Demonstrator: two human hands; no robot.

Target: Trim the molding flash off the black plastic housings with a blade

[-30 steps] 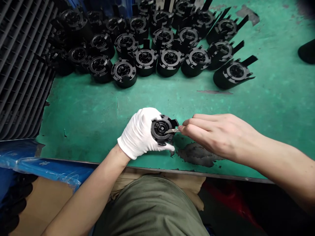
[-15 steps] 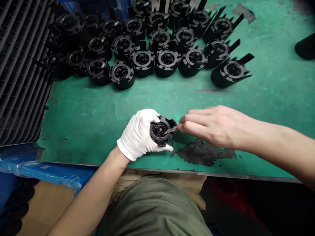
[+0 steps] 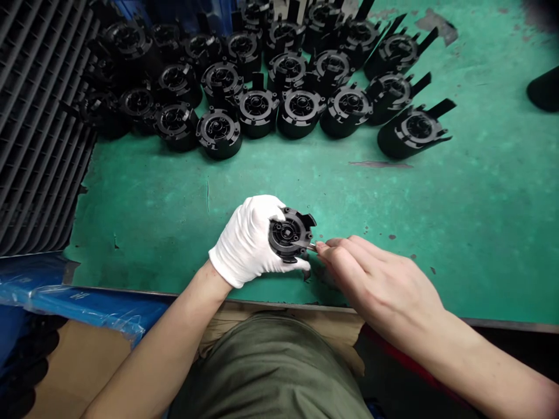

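My left hand (image 3: 250, 241), in a white glove, is closed around a round black plastic housing (image 3: 287, 234). The housing's face, with a ring, ribs and a small hub, is turned up toward me. My bare right hand (image 3: 371, 273) pinches a slim metal blade (image 3: 311, 247) that looks like a craft knife's. Its tip reaches over the lower right part of the housing's face; whether it touches cannot be made out. The handle is hidden inside the fingers.
Several similar black housings (image 3: 301, 110) stand in rows at the back of the green table (image 3: 166, 180). A black slatted rack (image 3: 39, 128) leans at the left. Another black part (image 3: 545, 90) lies at the far right. Blue plastic-covered edging (image 3: 87, 299) is at lower left.
My right hand has swung down toward me, bringing the blade to the housing's lower right side. The left hand still holds the housing in nearly the same place.
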